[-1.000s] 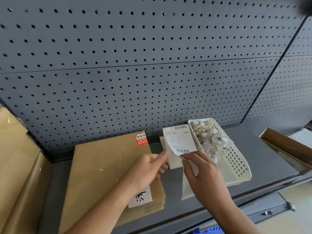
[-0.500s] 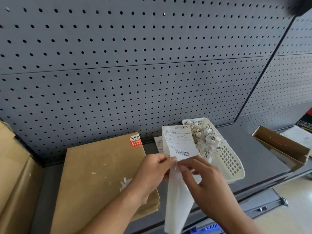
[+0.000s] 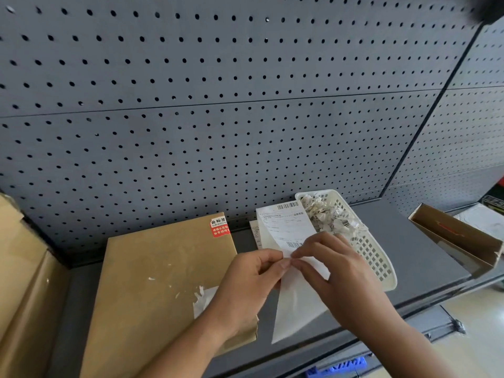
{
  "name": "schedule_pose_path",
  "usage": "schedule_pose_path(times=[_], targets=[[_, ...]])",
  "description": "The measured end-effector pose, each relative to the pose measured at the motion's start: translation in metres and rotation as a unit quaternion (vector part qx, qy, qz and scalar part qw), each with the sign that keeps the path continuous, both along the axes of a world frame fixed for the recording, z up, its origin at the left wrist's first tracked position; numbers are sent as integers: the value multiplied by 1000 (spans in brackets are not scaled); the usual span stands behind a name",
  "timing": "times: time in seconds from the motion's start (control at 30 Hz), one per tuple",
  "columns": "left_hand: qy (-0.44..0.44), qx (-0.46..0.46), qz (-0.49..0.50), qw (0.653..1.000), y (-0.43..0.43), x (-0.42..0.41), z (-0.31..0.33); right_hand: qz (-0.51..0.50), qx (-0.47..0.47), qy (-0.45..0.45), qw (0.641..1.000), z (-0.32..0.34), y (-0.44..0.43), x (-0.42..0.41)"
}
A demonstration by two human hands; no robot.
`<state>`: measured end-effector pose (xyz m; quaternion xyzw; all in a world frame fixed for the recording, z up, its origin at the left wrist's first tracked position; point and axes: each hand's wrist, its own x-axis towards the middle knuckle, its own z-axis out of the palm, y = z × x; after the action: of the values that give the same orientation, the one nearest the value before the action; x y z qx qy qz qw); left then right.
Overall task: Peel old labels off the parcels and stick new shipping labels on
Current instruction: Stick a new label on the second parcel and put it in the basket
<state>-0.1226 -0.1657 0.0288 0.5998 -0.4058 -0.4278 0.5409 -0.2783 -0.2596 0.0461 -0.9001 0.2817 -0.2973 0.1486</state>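
A flat brown parcel (image 3: 158, 282) lies on the grey shelf, with a small red and white sticker (image 3: 219, 227) at its far right corner and torn white label scraps (image 3: 204, 297) near my wrist. Above the shelf I hold a new white shipping label (image 3: 286, 227) with barcodes. My left hand (image 3: 251, 285) and my right hand (image 3: 335, 274) both pinch its lower edge, fingertips meeting. Its white backing sheet (image 3: 294, 312) hangs down below my fingers.
A white plastic basket (image 3: 379, 263) full of crumpled label scraps stands right of my hands. More label sheets (image 3: 255, 233) lie behind the held label. An open cardboard box (image 3: 458, 238) sits far right. Brown cartons (image 3: 21, 282) stand at left. Grey pegboard wall behind.
My hands came together at the label's lower edge. The backing sheet has come away from the label and now hangs down below my fingers.
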Motion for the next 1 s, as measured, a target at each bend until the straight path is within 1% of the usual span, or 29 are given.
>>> schedule_pose_path(times=[0.17, 0.33, 0.47, 0.6, 0.7, 0.77, 0.93, 1.0], targets=[[-94, -23, -14, 995, 3, 1, 0, 33, 2, 7, 999, 5, -6, 0], [-147, -53, -7, 988, 7, 2, 4, 42, 4, 11, 999, 7, -4, 1], [-210, -54, -7, 976, 10, 4, 6, 34, -24, 25, 999, 7, -1, 2], [-254, -53, 0, 966, 12, 3, 8, 36, -7, 36, 999, 9, -1, 2], [-249, -46, 1, 967, 13, 1, 9, 25, -17, 59, 998, 8, 0, 3], [-224, -34, 0, 974, 13, 0, 8, 1, -8, 50, 999, 5, -1, 4], [-148, 33, -4, 988, 10, 1, 5, -64, 97, -42, 992, 9, -9, 5], [-79, 58, -9, 995, 7, 1, 6, -67, 129, -57, 988, 13, -9, 4]])
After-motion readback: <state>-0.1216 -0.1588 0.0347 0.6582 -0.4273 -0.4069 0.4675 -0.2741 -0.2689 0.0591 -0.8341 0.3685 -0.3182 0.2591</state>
